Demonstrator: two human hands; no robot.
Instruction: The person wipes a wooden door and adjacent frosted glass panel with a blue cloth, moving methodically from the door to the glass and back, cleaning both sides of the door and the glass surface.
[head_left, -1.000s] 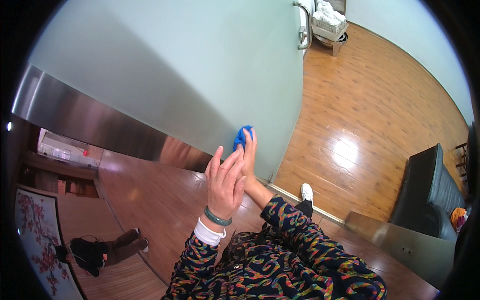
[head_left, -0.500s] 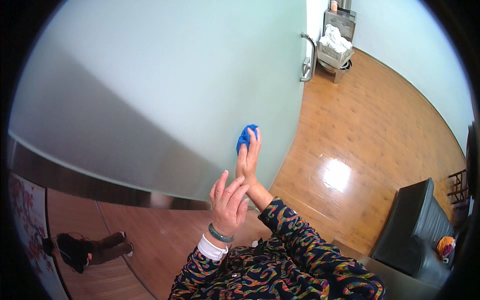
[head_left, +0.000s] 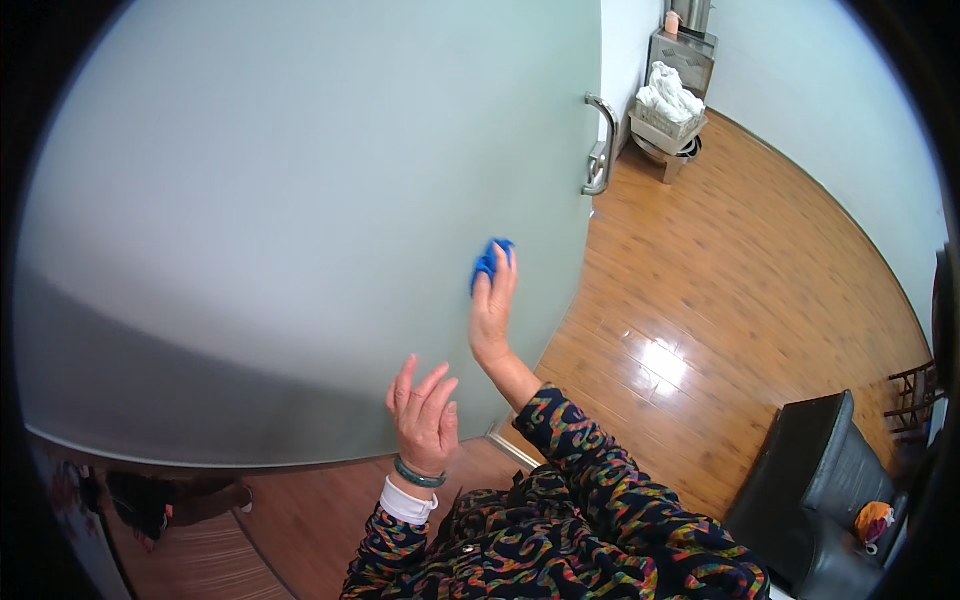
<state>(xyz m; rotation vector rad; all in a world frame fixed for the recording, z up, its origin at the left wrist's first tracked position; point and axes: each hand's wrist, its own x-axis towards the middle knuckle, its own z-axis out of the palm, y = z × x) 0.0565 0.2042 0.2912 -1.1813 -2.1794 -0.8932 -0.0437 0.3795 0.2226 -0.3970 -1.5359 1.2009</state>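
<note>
A crumpled blue cloth (head_left: 486,266) is pressed against a frosted glass door (head_left: 300,200) under the fingers of my right hand (head_left: 492,315). That arm reaches up and forward, and the cloth lies below and to the left of the metal door handle (head_left: 605,145). Lower and to the left, my left hand (head_left: 427,428) is raised before the glass with its fingers apart and nothing in it. I cannot tell whether its fingertips touch the door. A dark green bangle (head_left: 420,474) circles the left wrist above a white cuff.
Beyond the door's right edge stretches a wooden floor (head_left: 720,290). A basket of white cloth (head_left: 668,100) stands at the far right on a low stand. A black leather sofa (head_left: 800,480) is at the near right. Another person (head_left: 145,500) shows at the lower left.
My left hand has shifted left, away from my right wrist. My right hand and the cloth have moved up the glass toward the handle's height. The whole view has tilted up.
</note>
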